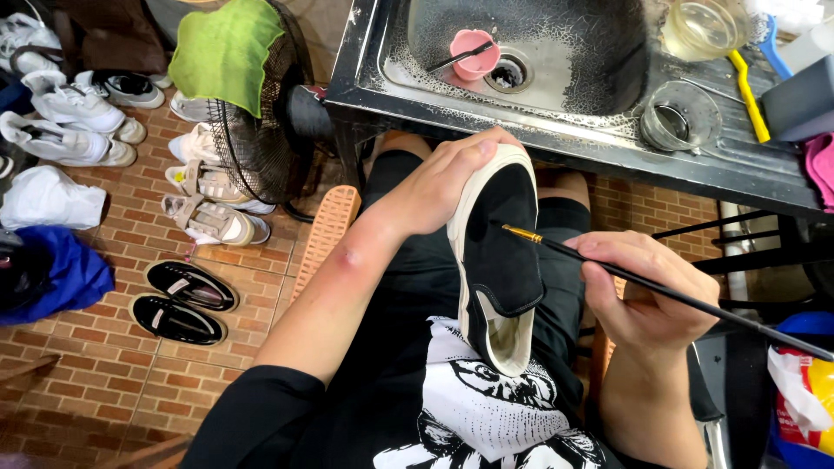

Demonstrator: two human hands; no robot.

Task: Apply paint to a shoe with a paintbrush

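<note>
One black shoe [499,260] over the lap, toe gripped by left hand [447,178]. One brush [660,291] pinched in right hand [643,291], tip touching the upper. Two glass cups [680,117] (perhaps jars) near the sink [556,87] edge; open floor left.

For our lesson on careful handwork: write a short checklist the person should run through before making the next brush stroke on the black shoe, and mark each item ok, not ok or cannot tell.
1. Black slip-on shoe held firm: the left hand grips its toe end, heel resting on the lap. Ok.
2. Thin brush under control: pinched in the right hand. Ok.
3. Brush tip at the upper: on or just above the black fabric. Ok.
4. Left fingers away from the tip: they sit on the toe rim. Ok.
5. Paint on the bristles: too small to see. Cannot tell.
6. Pink cup within reach: in the sink ahead. Ok.
</note>
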